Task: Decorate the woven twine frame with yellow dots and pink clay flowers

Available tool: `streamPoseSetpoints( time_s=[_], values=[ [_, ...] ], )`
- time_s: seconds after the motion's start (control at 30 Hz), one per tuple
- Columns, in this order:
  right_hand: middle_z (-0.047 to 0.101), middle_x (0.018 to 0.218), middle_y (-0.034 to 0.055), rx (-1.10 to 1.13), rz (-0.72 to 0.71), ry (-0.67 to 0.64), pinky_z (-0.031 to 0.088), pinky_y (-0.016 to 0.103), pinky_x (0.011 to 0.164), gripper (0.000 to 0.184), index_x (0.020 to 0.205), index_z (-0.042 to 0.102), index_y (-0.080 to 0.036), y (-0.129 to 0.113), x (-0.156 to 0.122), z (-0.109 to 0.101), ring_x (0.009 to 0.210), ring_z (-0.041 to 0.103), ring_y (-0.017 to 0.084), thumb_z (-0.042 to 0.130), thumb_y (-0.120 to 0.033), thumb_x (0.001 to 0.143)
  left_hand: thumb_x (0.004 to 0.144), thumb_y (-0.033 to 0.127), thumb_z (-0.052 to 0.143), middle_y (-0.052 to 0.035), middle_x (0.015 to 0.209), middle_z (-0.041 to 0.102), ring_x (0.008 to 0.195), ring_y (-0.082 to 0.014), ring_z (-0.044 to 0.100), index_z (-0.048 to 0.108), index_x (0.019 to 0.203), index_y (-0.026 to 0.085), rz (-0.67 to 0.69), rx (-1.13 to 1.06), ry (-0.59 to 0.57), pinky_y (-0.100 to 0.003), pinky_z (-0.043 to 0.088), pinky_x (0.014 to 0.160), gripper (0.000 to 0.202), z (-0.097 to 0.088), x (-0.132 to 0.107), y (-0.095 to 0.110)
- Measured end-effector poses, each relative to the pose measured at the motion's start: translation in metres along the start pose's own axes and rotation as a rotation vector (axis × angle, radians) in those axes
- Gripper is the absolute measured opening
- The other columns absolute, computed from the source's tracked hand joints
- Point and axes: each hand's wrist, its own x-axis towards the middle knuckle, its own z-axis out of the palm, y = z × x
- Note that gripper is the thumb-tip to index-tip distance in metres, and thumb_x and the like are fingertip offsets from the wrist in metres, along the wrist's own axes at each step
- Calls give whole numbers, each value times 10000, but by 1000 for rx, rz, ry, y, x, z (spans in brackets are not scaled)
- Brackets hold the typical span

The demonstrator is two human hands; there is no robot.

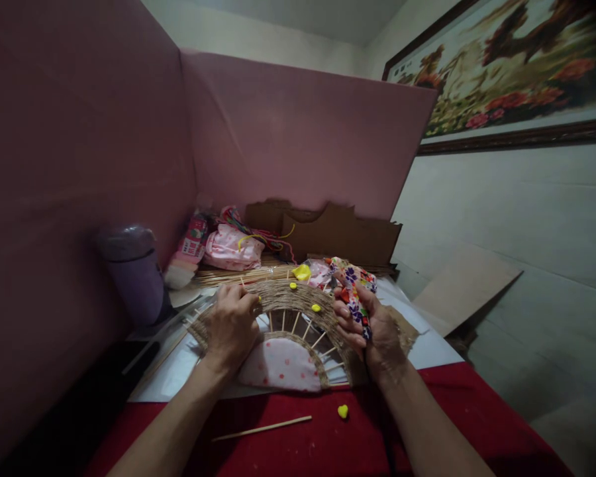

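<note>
A semicircular fan-shaped piece of twine (278,295) woven over thin wooden sticks lies before me, with a white, red-dotted cloth half-round (281,364) at its centre. My left hand (234,326) is closed over its upper left part, fingertips pressed on a small yellow piece (259,299), mostly hidden. Two more yellow pieces (293,285) sit on the twine. In my right hand (377,331), fingers curl around a floral-patterned cloth-like item (352,295); a dark cord hangs below. Its exact kind is unclear.
On the red cloth (268,457) lie a loose stick (263,428) and a yellow heart (343,412). Behind stand cardboard pieces (338,232), a bundle of sticks (243,274) and a pink cloth bundle (233,247). A lilac tumbler (136,281) is at left, beside pink panels (298,132).
</note>
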Motion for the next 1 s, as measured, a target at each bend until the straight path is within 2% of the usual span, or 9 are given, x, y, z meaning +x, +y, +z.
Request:
streamPoseSetpoints(
  time_s=[0.4, 0.7, 1.0],
  values=[
    [460, 556, -44, 50, 24, 27, 272, 88, 246, 276, 832, 569, -150, 0, 1, 1, 328, 233, 18, 499, -417, 834, 760, 106, 520, -69, 811, 607, 864, -246, 489, 669, 748, 204, 50, 58, 10, -323, 401, 669, 178, 0, -1, 2],
    [516, 579, -28, 107, -1, -52, 308, 97, 246, 231, 886, 548, -139, 2, 3, -6, 323, 283, 23, 466, -354, 865, 776, 142, 544, -54, 810, 603, 867, -240, 489, 662, 725, 210, 70, 114, 0, -313, 383, 636, 145, 4, -1, 3],
    [521, 571, -29, 126, -2, -48, 319, 97, 251, 240, 916, 547, -143, 1, 2, -4, 322, 302, 25, 440, -355, 882, 768, 139, 559, -57, 811, 607, 876, -252, 496, 674, 751, 215, 103, 152, -20, -327, 386, 645, 139, 4, -2, 3]
  ],
)
